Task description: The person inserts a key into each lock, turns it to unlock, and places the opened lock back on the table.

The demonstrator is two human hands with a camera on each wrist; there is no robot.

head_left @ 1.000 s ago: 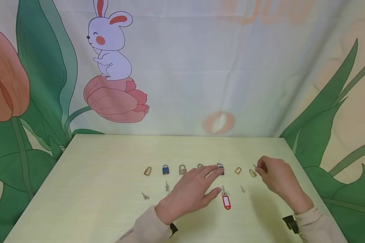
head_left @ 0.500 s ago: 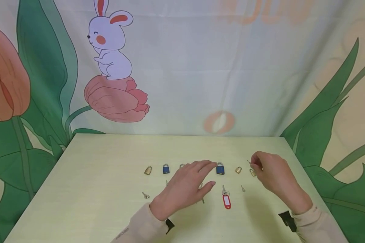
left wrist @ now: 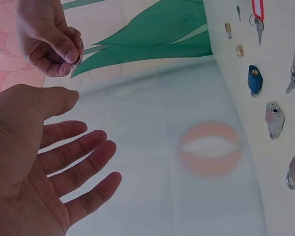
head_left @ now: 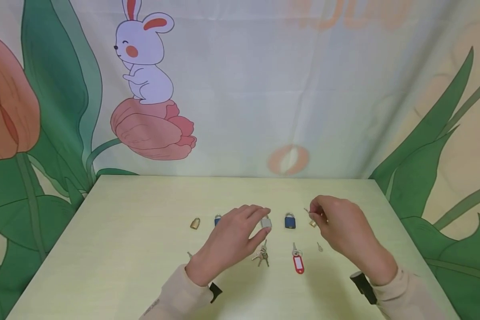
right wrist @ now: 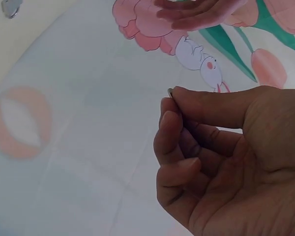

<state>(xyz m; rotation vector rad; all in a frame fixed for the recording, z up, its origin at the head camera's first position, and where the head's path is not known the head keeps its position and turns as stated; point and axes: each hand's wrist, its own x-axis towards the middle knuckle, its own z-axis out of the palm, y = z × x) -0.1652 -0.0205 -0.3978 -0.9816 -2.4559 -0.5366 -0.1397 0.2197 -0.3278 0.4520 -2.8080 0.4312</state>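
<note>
Silvery, a key [head_left: 306, 210] is pinched in the right hand's grip [head_left: 342, 226], the left hand [head_left: 229, 240] loosely spread.

Left hand [head_left: 228, 242] held up in air, back of hand turned up, fingers spread and only little bent, thumb held away from them. Fingers pointed forward and toward right. Right hand [head_left: 342, 229] held up too, thumb and pointer finger pinched together at tips, other fingers curled in toward palm. Both arms stretched forward, covered by pale sleeves [head_left: 180, 289] up to wrists. Hands held apart.
</note>
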